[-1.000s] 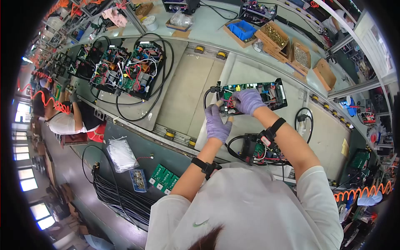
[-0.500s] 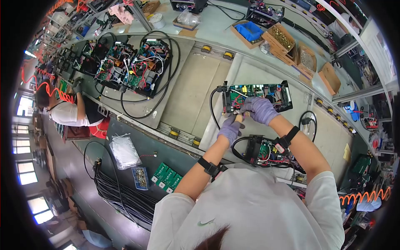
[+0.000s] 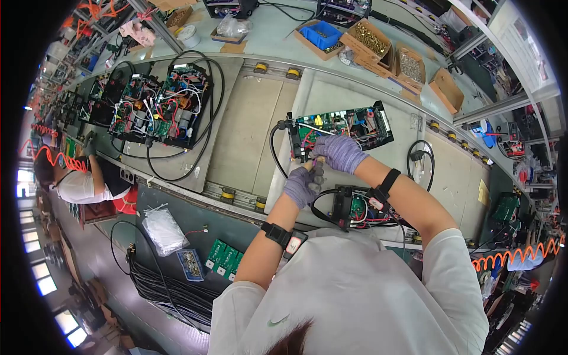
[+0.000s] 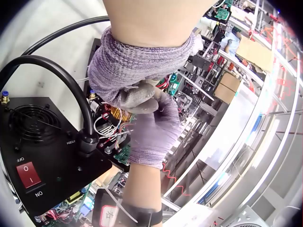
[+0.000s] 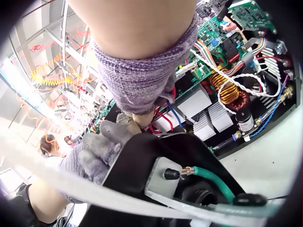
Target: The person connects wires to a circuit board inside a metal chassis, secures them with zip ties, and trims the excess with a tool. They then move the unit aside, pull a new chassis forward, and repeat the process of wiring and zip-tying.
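An open black chassis with green boards (image 3: 349, 123) lies on the line in the head view. At its near left corner, the gloved left hand (image 3: 300, 188) bends its fingers close beneath the gloved right hand (image 3: 340, 154). In the left wrist view, the fingertips of the left hand (image 4: 137, 71) meet those of the right hand (image 4: 154, 135). Red and blue wires (image 5: 165, 120) run beside the fingertips of the right hand (image 5: 137, 87) in the right wrist view, and the left hand (image 5: 102, 149) is curled by the black panel (image 5: 137, 165). Whatever the fingertips pinch is hidden.
A second unit (image 3: 358, 208) stands near the body, with a looped black cable. Several wired units (image 3: 160, 109) are at the left. Parts boxes (image 3: 370, 40) line the far bench. Green boards (image 3: 222, 259) and bundled cables (image 3: 168, 290) lie left of the body.
The left hand, spread at the chassis corner a second ago, has drawn lower and curled its fingers near the right hand. The right hand has moved slightly toward that corner. The head view has shifted.
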Tool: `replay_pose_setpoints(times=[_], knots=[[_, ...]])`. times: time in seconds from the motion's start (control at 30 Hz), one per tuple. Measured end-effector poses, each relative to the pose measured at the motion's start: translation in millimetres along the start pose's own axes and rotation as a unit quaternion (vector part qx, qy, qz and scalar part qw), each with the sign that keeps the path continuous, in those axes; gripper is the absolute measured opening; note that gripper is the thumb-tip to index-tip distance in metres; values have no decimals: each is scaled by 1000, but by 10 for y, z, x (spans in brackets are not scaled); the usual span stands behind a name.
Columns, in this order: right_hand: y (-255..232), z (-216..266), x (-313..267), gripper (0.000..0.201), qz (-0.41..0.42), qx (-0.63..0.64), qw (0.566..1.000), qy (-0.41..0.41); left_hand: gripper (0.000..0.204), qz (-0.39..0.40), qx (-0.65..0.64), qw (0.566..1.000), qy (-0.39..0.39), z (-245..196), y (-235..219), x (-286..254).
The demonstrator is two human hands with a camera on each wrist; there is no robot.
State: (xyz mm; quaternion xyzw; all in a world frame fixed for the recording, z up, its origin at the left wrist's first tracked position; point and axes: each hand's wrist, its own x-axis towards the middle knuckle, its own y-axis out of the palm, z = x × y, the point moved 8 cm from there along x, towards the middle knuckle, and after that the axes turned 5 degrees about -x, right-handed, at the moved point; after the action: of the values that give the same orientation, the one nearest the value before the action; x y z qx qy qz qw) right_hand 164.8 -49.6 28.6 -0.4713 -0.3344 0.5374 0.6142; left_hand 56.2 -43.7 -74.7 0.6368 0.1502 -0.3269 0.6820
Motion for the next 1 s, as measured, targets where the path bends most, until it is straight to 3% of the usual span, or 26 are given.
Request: replay_pose_setpoints(times=[0.13, 0.17, 0.2, 0.23, 0.27, 0.37, 0.5, 0.6, 0.73, 0.83, 0.87, 0.97, 1.0], knots=[[-4, 86, 6, 31, 26, -51, 998, -39, 26, 25, -17, 1000, -5, 19, -111, 155], [22, 102, 14, 31, 40, -78, 995, -54, 27, -58, 196, 975, 83, -118, -283, 229], [35, 146, 19, 31, 46, -116, 989, -81, 28, -135, 397, 893, 165, -274, -322, 234], [30, 155, 28, 31, 49, -117, 988, -91, 29, -202, 575, 757, 235, -415, -297, 190], [22, 162, 29, 31, 53, -117, 987, -100, 26, -186, 735, 443, 478, -459, 75, -110], [-34, 213, 47, 28, 42, -115, 987, -106, 21, -258, 810, 359, 385, -400, 384, -326], [90, 51, 63, 32, 68, -72, 993, -59, 19, -276, 820, 326, 382, -398, 519, -442], [116, -72, 112, 30, 88, -14, 996, -25, 22, -302, 812, 343, 362, -454, 451, -401], [101, -67, 181, 19, 119, -80, 989, 18, 32, -361, 796, 370, 315, -506, 383, -574], [128, -39, 190, 16, 86, -98, 991, 31, 36, -374, 760, 390, 362, -554, 431, -727], [170, -58, 198, 16, 91, -93, 991, 37, 47, -403, 746, 404, 343, -591, 430, -738], [104, -45, 183, 15, 70, -73, 994, 52, 56, -397, 716, 384, 427, -631, 468, -766], [83, -30, 186, 15, 49, -87, 994, 40, 68, -392, 713, 381, 438, -656, 473, -760]])
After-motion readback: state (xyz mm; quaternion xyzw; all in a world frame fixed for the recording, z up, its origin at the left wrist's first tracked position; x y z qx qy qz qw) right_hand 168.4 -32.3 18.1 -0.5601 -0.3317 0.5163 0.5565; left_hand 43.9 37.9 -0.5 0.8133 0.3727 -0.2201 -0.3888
